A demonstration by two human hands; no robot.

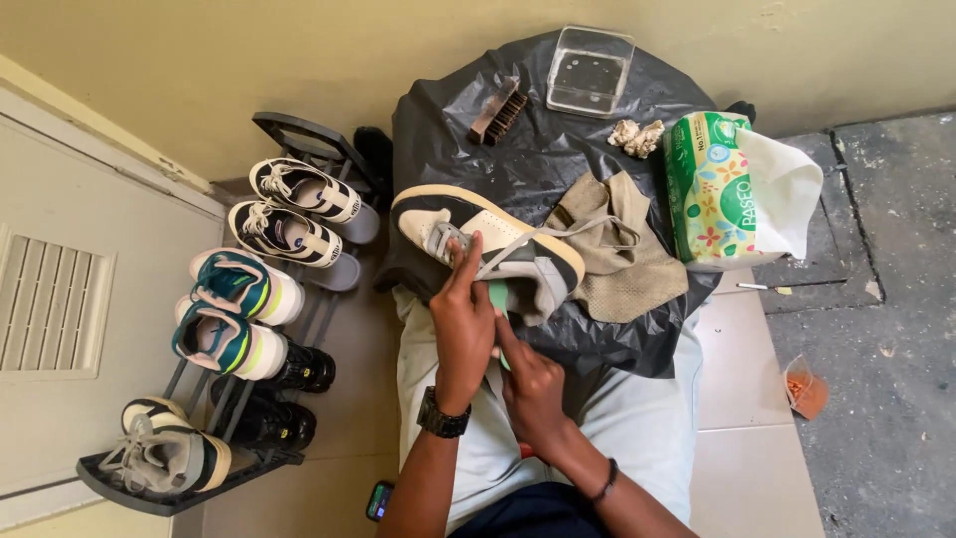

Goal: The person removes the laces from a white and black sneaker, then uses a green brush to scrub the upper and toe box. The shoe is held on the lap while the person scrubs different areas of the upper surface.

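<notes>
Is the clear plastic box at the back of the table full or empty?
Empty. The clear square plastic box shows only its own bottom and the black plastic sheet through its walls; nothing lies inside.

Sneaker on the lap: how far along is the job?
Done: can't tell; no finished part shows. In hand: left hand steadies the sneaker, right hand works a green tool at its side. Left: brush, cloth and tissue pack lie untouched.

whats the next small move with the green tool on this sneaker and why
Probably a short stroke of the green tool along the sneaker's side: the left hand steadies the shoe on the black plastic sheet, and the right hand has the tool against it.
</notes>
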